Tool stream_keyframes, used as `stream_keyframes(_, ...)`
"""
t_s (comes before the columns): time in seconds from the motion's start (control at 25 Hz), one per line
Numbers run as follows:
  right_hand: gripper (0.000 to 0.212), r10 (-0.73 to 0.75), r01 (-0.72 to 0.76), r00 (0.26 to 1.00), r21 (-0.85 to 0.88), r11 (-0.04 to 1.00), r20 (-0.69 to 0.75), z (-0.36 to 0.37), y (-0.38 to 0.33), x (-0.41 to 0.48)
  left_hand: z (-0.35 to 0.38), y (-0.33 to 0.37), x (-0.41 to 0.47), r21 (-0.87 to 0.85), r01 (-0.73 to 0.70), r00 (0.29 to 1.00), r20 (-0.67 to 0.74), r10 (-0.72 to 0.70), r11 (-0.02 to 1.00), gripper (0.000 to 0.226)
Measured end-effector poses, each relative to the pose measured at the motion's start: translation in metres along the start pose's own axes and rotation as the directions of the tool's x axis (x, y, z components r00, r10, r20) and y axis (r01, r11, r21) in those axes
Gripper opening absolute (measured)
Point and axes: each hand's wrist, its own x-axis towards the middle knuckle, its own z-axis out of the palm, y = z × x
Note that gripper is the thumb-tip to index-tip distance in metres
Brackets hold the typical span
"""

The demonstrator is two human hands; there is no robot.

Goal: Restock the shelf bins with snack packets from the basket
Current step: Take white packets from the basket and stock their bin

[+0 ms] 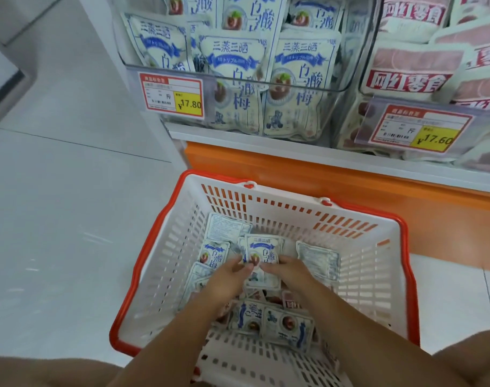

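Fingers (243, 268) of left hand (224, 280) and right hand (291, 272) pinch one blue-and-white packet (262, 250) — at the basket's (364, 261) centre, above loose packets (318, 261).

The basket (165, 275) is matt white moulded plastic with a glossy orange-red rim. The snack packets (262, 252) in it are smooth printed film with a faint sheen. The far bin (337, 107) is clear, glossy plastic, its price tag (171, 92) printed paper. The floor (56, 205) tiles are polished, reflective.

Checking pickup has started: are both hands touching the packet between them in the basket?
Touching. Head view: left hand and right hand both pinch the packet at its lower edge.
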Motion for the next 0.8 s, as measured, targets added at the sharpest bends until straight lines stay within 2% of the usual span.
stream_keyframes(0.04, 0.042, -0.024, 0.022, 0.998, 0.039, 0.999, 0.06, 0.0, -0.003, -0.005, 0.0, 0.009, -0.004, -0.098, 0.014, 1.0, 0.025, -0.011, 0.995, 0.027)
stream_keyframes(0.12, 0.035, -0.1, 0.091, 0.987, 0.081, 0.993, 0.128, -0.002, -0.013, -0.018, -0.003, 0.02, -0.008, -0.205, -0.013, 0.999, 0.04, 0.022, 0.979, 0.019)
stream_keyframes(0.24, 0.037, -0.215, 0.202, 0.973, 0.139, 0.969, 0.083, -0.009, -0.029, -0.041, -0.01, 0.029, -0.021, -0.295, -0.068, 0.996, 0.041, 0.084, 0.953, 0.031)
stream_keyframes(0.36, 0.042, -0.32, 0.317, 0.947, 0.179, 0.931, -0.009, -0.019, -0.042, -0.07, -0.012, 0.039, -0.046, -0.296, -0.094, 0.992, 0.055, 0.115, 0.95, 0.039)
stream_keyframes(0.52, 0.027, -0.379, 0.396, 0.918, 0.278, 0.875, -0.116, -0.031, -0.052, -0.103, -0.006, 0.051, -0.075, -0.258, -0.126, 0.986, 0.073, 0.149, 0.958, 0.033)
stream_keyframes(0.68, 0.023, -0.419, 0.434, 0.9, 0.33, 0.839, -0.119, -0.038, -0.056, -0.13, -0.003, 0.061, -0.102, -0.317, -0.155, 0.98, 0.073, 0.187, 0.936, 0.038)
stream_keyframes(0.8, 0.016, -0.437, 0.444, 0.893, 0.364, 0.819, -0.105, -0.041, -0.062, -0.152, -0.005, 0.066, -0.117, -0.354, -0.189, 0.967, 0.095, 0.237, 0.916, 0.054)
